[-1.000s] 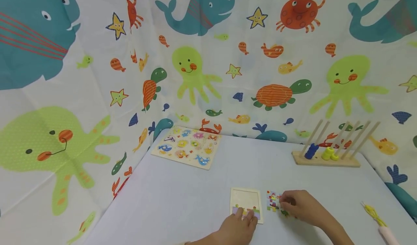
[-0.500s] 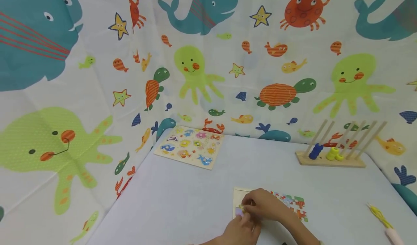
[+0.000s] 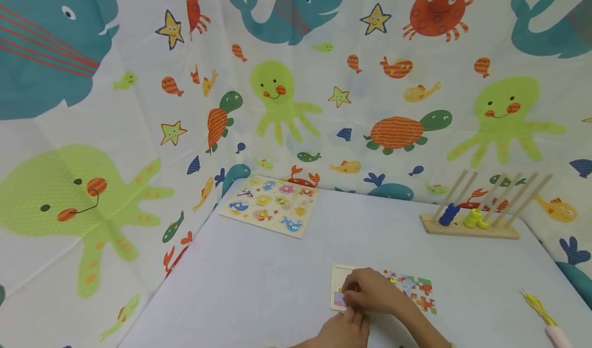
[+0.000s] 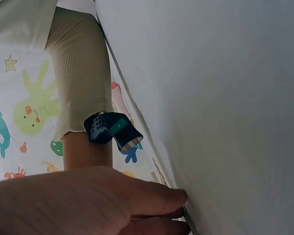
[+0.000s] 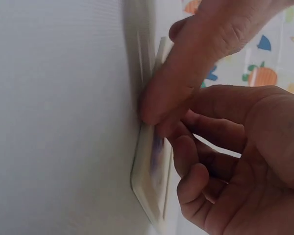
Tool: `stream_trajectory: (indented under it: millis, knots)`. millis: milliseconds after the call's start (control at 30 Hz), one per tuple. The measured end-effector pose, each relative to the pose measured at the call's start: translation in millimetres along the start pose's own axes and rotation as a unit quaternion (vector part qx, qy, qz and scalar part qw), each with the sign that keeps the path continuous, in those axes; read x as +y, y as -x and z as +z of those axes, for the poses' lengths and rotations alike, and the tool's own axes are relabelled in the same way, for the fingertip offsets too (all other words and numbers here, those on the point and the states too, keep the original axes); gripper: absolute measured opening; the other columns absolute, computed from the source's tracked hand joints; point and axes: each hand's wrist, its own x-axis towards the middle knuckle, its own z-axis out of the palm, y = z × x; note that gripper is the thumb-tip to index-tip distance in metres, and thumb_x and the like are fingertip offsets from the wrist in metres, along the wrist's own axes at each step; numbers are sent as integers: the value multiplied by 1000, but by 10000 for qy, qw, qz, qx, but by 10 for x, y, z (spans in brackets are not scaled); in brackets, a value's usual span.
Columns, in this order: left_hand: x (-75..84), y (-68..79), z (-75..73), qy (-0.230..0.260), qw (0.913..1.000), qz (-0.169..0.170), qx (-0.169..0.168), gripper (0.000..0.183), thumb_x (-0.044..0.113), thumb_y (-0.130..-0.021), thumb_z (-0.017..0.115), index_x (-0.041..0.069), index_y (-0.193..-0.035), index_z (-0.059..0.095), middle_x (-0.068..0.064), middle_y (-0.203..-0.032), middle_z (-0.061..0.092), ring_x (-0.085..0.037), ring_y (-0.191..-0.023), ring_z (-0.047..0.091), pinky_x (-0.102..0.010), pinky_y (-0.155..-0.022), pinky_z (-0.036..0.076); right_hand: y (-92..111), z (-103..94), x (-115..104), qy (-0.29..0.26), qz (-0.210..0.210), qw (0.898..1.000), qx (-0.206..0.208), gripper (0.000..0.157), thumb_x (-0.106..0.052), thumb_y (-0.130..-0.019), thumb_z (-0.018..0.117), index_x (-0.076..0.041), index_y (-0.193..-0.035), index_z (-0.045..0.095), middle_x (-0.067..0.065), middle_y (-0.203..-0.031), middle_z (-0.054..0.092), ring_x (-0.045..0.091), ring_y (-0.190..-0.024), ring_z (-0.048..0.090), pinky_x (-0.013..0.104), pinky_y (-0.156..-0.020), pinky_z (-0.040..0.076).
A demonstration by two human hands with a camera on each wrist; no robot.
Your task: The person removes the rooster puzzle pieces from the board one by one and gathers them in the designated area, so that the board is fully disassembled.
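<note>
A pale wooden puzzle tray lies on the white table with a purple puzzle piece showing in its lower left corner. My right hand reaches over the tray, thumb and index fingertips together at a puzzle piece that the hand mostly hides. Just below it, my left hand rests its fingers at the tray's near edge. The right wrist view shows a left finger pressing on the tray rim beside the curled right fingers. Beside the tray lie several colourful jigsaw pieces, partly behind the right wrist.
A knobbed sea-animal board lies at the back left. At the back right stands a wooden peg rack with blue and yellow beads. A yellow lace with a pale handle lies at the right. A printed cloth hangs behind.
My right hand has moved left from the loose pieces to the tray, then stayed there with small finger movements. My left hand has slid slightly down toward the tray's near edge.
</note>
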Motion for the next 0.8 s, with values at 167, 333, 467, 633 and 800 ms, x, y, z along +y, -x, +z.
stream_trajectory:
  millis: [167, 333, 467, 633, 800]
  knots:
    - [-17, -15, -19, 17, 9998, 29, -199, 42, 51, -95, 54, 12, -95, 67, 1, -94, 64, -9, -84, 54, -16, -57, 39, -9, 36, 26, 2, -62, 9999, 116, 2, -13, -87, 68, -15, -87, 70, -14, -74, 60, 4, -63, 54, 26, -58, 47]
    - [-41, -9, -30, 404, 9991, -55, -140, 45, 53, -95, 54, 10, -99, 67, -3, -105, 67, -14, -95, 60, -18, -62, 41, -4, 55, 42, -16, -46, 9998, 178, 9, -7, -86, 64, -15, -87, 68, -13, -75, 60, 4, -63, 54, 26, -60, 47]
    - [-62, -3, -38, 480, 9988, 20, -64, 45, 53, -95, 53, 10, -100, 66, -5, -106, 68, -17, -99, 61, -19, -66, 44, 3, 49, 48, 76, -144, 9996, 212, 11, -5, -85, 66, -15, -88, 68, -13, -78, 60, 4, -67, 53, 26, -63, 47]
    - [-62, -9, -34, 441, 9990, 7, 10, 39, 49, -95, 55, 12, -96, 65, -2, -99, 67, -15, -95, 60, -18, -62, 41, -7, 50, 55, 146, -168, 9995, 202, 12, -4, -85, 68, -15, -88, 68, -14, -78, 59, 3, -67, 53, 26, -63, 47]
    - [-55, -23, -19, 616, 9979, -77, -178, 37, 49, -94, 57, 12, -95, 64, -1, -99, 65, -13, -93, 58, -18, -60, 37, -20, 55, 47, 160, -105, 9997, 177, 12, -4, -84, 69, -15, -86, 67, -13, -77, 59, 4, -66, 53, 26, -62, 47]
